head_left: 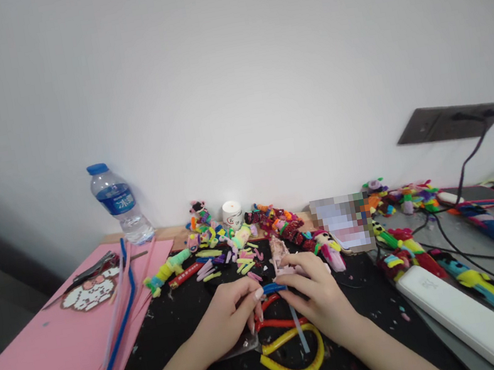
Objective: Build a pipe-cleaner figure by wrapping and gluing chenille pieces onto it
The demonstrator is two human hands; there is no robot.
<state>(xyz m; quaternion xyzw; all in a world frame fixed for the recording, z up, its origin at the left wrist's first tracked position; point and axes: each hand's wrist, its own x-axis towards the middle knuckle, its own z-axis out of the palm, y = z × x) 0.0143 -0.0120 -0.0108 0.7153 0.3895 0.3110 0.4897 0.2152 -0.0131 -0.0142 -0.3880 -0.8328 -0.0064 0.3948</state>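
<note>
Both hands, left hand (pixel 225 319) and right hand (pixel 317 297), pinch a blue pipe cleaner (pixel 273 287) (fingers closed tight) near the table's (pixel 180 324) front edge, where its wire could slip and poke.

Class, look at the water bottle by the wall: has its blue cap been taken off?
No: the bottle stands upright at the back left of the table with its blue cap on top.
</note>
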